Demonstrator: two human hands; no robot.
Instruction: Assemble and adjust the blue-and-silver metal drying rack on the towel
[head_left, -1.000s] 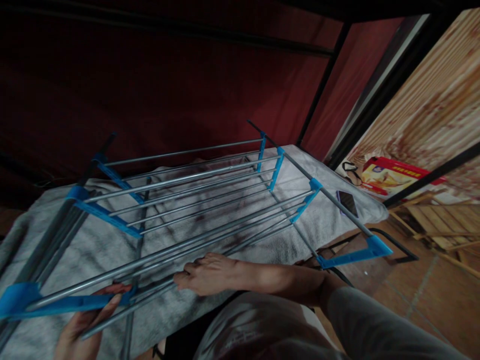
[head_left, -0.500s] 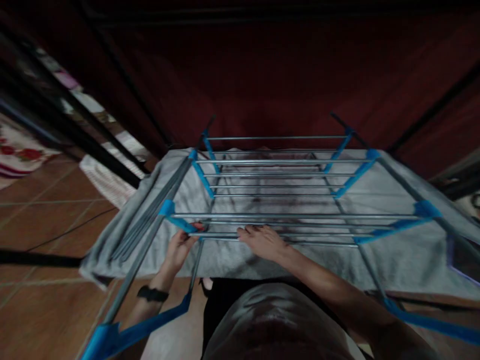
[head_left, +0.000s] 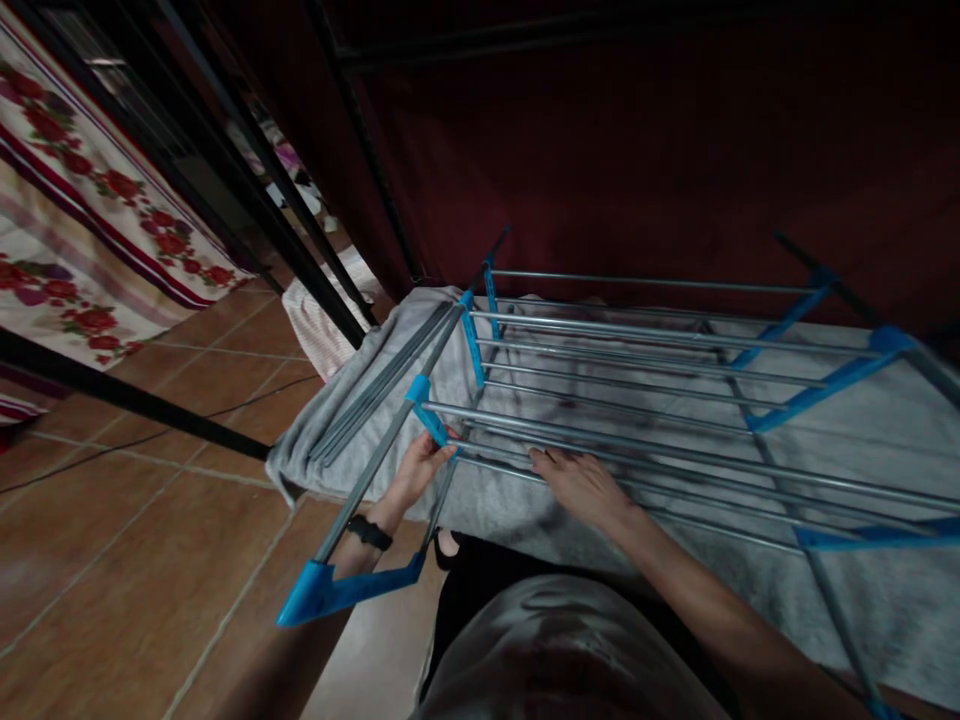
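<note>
A clothes drying rack with grey metal rods and blue plastic brackets [head_left: 470,340] spans the middle of the view. My left hand [head_left: 418,470], with a black band on the wrist, pinches the near left blue bracket where the front rods end. Its fingertips are partly hidden behind that bracket. Farther right, my right hand [head_left: 581,485] lies over the front rods, fingers curled around them. Several loose grey rods [head_left: 386,385] lie side by side left of the rack on a grey blanket [head_left: 337,395].
A dark red panel [head_left: 637,170] stands behind the rack. Black metal posts [head_left: 292,230] and a floral cloth [head_left: 97,200] are at the left. On the brown tiled floor [head_left: 150,540] runs a thin dark cable [head_left: 247,402].
My view has turned left, so the rack appears farther right and more of the floral cloth shows. Both hands stay at the same places on the rack.
</note>
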